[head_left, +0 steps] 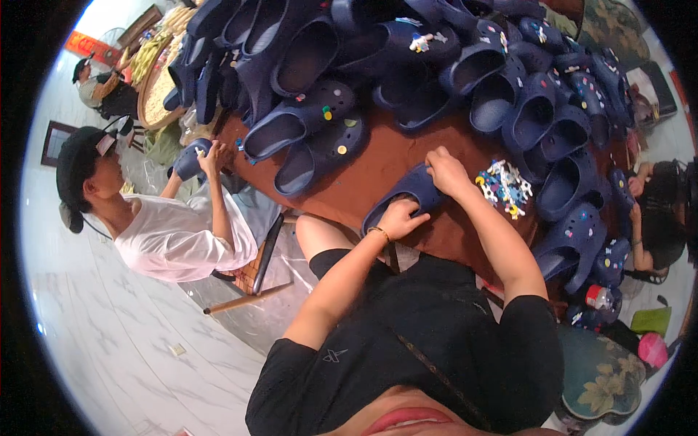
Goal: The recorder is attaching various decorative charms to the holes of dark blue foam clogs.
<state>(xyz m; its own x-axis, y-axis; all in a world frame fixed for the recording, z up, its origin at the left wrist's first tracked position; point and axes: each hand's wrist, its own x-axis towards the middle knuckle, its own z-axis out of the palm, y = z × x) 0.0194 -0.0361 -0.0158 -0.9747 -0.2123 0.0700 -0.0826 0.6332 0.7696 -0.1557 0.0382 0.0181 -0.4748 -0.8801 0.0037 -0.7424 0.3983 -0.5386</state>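
A navy blue clog (376, 211) lies on the brown-covered table in front of me, its toe pointing to the far right. My left hand (401, 219) reaches into its foot opening, gripping it, and the fingertips are hidden inside. Over the toe, my right hand (443, 171) is closed in a pinch against the upper; whatever is between those fingers is too small or hidden. Just right of my right hand sits a pile of small colourful shoe charms (505, 189). Two more clogs, one with a yellow charm (342, 150), lie beyond the one I hold.
Navy clogs (502, 112) are heaped along the table's far and right sides. At left, a seated co-worker (174, 225) holds another clog (192, 160). Another person's hands (637, 196) show at the right edge. A bottle (600, 297) and a patterned stool (603, 378) are at lower right.
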